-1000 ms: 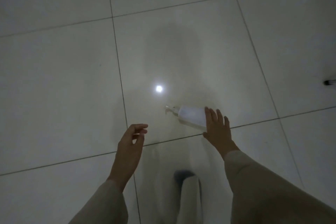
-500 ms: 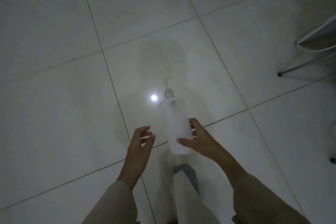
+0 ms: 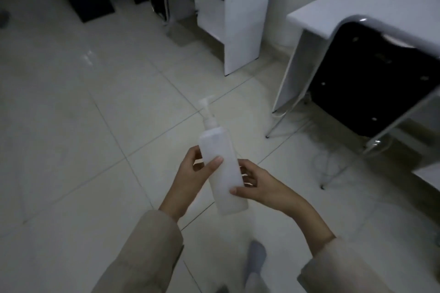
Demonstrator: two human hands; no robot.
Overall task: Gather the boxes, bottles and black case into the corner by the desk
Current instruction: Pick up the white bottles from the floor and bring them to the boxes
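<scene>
Above the pale tiled floor, a translucent white plastic pump bottle is tilting slightly, pump end pointing away; whether it is holding any liquid cannot be told. Both hands are gripping it: the left hand is curling round its middle, thumb across the front, while the right hand is pinching the lower body. White desks and a black chair are standing well beyond.

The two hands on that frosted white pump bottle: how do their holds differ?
The left hand grips the frosted white pump bottle higher up, thumb across its front. The right hand holds lower, near the base, thumb tip on the side, fingers behind. Both wear beige sleeves and together hold the bottle off the tiled floor, pump tilted away.
</scene>
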